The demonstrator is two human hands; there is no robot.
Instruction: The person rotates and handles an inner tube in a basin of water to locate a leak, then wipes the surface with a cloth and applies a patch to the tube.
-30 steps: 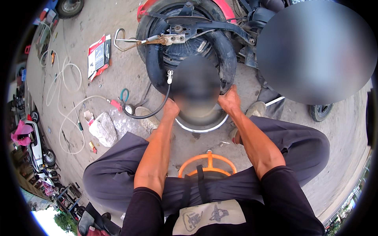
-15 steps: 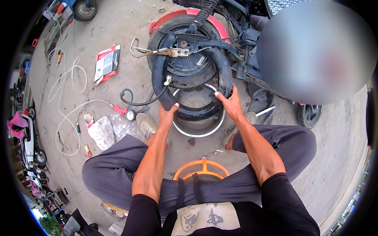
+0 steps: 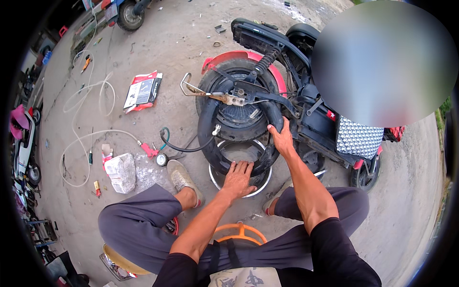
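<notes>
Resting spread left hand (image 3: 237,182) on inner tube (image 3: 207,134), clasping it with right hand (image 3: 282,139); apparently leak-checking, probably needing to turn it next.

Round blur (image 3: 382,64), upper R of frame, hides pt of black scooter (image 3: 313,126). Basin (image 3: 268,178) partly hidden by inner tube (image 3: 208,131) & L hand (image 3: 237,180); most fingers of R hand (image 3: 282,138) hidden. Orange tubular frame (image 3: 241,236), lower ctr, runs under trousers (image 3: 138,210). Blue veh. (image 3: 111,11), upper L, cut off at top edge. Gauge (image 3: 162,159) dial too small to read.
</notes>
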